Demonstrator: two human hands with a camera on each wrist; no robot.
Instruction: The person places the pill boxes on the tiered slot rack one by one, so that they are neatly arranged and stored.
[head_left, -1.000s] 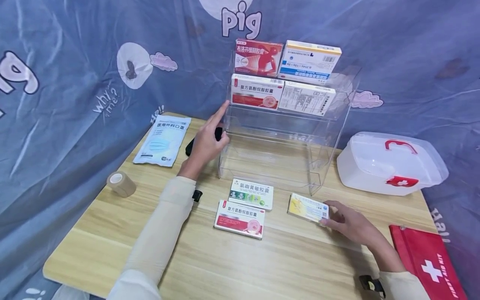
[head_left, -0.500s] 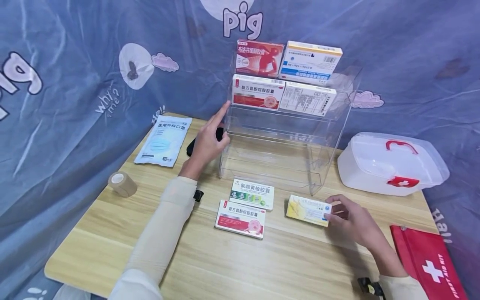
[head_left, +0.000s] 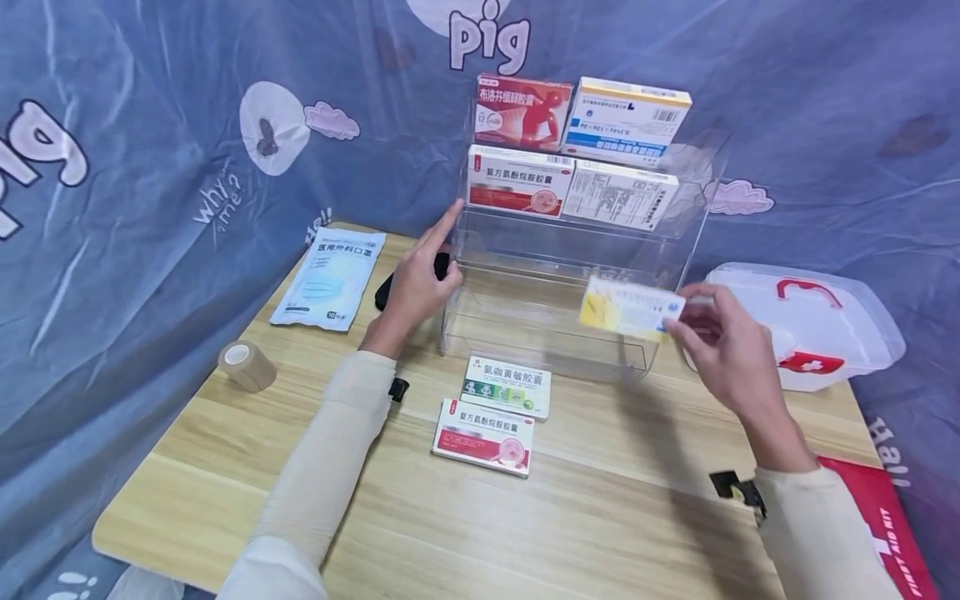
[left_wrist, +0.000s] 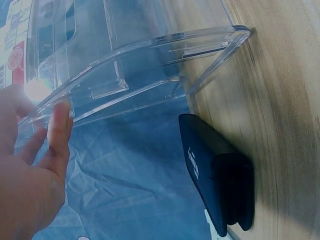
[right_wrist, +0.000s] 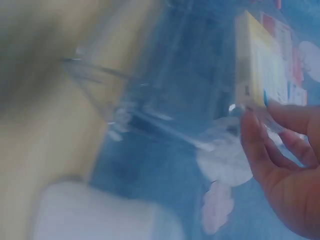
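Yellow-and-white medicine box (head_left: 628,308) is pinched by the right hand (head_left: 723,350) before the clear rack (head_left: 525,325) — four boxes filling its upper tiers, lower tiers bare — braced at its side by the left hand's (head_left: 414,287) straight fingers.

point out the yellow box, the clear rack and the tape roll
yellow box (head_left: 628,309), head view, middle of its front face
clear rack (head_left: 540,333), head view, lower shelf front wall
tape roll (head_left: 246,366), head view, its side

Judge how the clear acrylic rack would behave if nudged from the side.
The clear rack looks rigid, probably sliding rather than flexing. Four boxes sit on its upper tiers, so it may be top-heavy; the left hand touches its side edge.
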